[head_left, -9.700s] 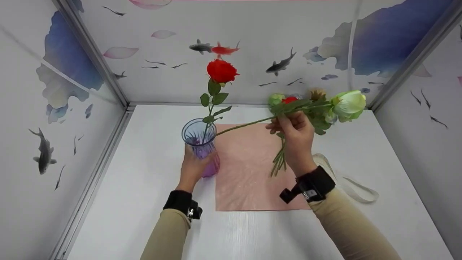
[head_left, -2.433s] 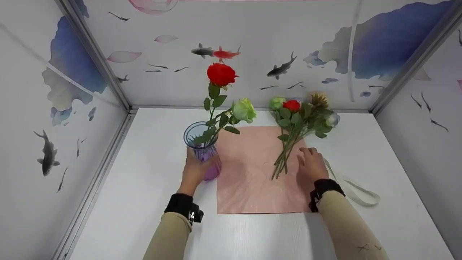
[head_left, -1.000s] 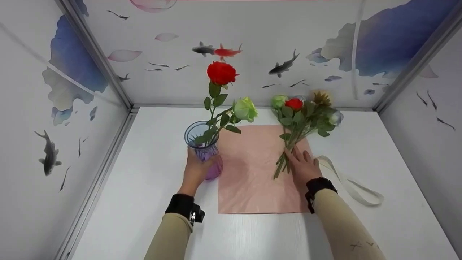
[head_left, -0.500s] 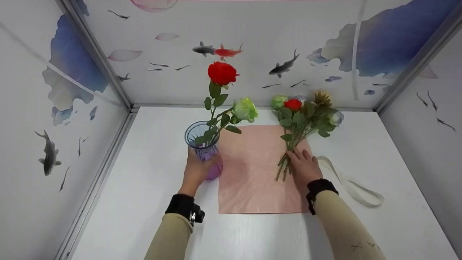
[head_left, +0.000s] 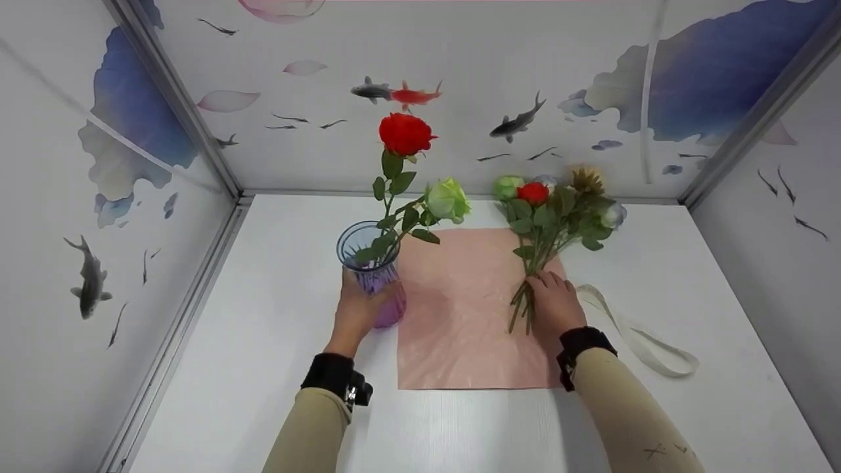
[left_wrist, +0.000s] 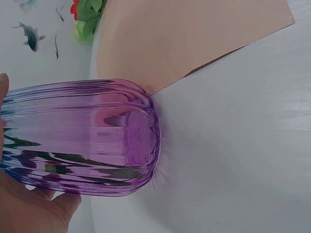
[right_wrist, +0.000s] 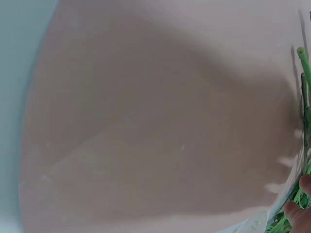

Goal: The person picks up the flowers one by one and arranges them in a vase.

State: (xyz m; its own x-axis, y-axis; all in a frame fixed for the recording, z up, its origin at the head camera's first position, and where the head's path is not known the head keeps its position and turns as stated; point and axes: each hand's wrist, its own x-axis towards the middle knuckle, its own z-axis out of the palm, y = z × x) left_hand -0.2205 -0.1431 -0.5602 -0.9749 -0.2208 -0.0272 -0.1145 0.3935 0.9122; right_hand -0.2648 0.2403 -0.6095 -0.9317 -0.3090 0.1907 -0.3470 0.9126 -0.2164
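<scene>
My left hand holds the ribbed glass vase, blue at the rim and purple-pink below, with its fingers round the side. In it stand a red rose and a pale green rose. On the right, my right hand pinches the stems of a flower bunch that lies at the back. The bunch has red, green, yellow-brown and pale blue heads. At the edge of the right wrist view show the stem ends and some fingertips; most of that hand is out of view.
A pink sheet of paper lies flat on the white table, between vase and bunch. Beyond the right hand a cream ribbon lies in a loop. Printed panels wall in the back and sides.
The pale green rose, earlier in my right hand, now stands in the vase. My right hand has come onto the bunch's stems, whose ends have shifted slightly toward me. The left hand stays on the vase.
</scene>
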